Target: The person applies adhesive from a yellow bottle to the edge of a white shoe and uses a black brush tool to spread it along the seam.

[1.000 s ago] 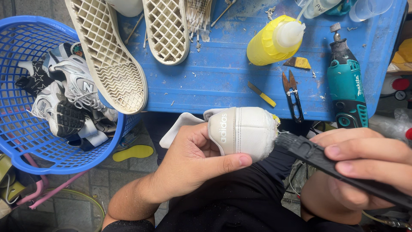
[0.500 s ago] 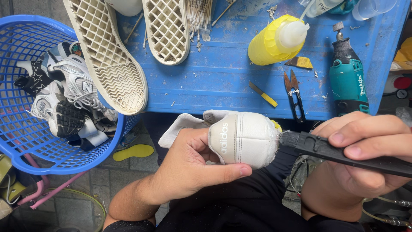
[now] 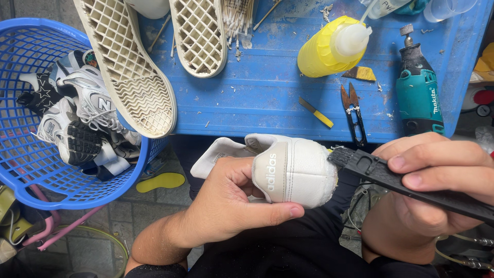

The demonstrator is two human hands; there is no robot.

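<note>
The left hand (image 3: 231,206) grasps a white shoe upper (image 3: 288,167) by its heel, fingers wrapped under and thumb stretched along the lower edge, holding it over the person's lap just in front of the table edge. The right hand (image 3: 427,190) is closed around the handle of a black brush (image 3: 370,167), whose bristled head touches the bottom rim of the upper at its right side. The rim there looks yellowish and rough, so the brushing of the edge appears under way rather than finished; how much of the rim has been covered cannot be told from this angle.

Beyond the hands, on the blue table (image 3: 267,98), lie small snips (image 3: 354,110), a yellow squeeze bottle (image 3: 329,49), a teal rotary tool (image 3: 418,92) and two detached soles (image 3: 128,67), tread up, not yet joined to any upper. To the left, a blue basket (image 3: 31,170) holds several more sneakers (image 3: 77,118).
</note>
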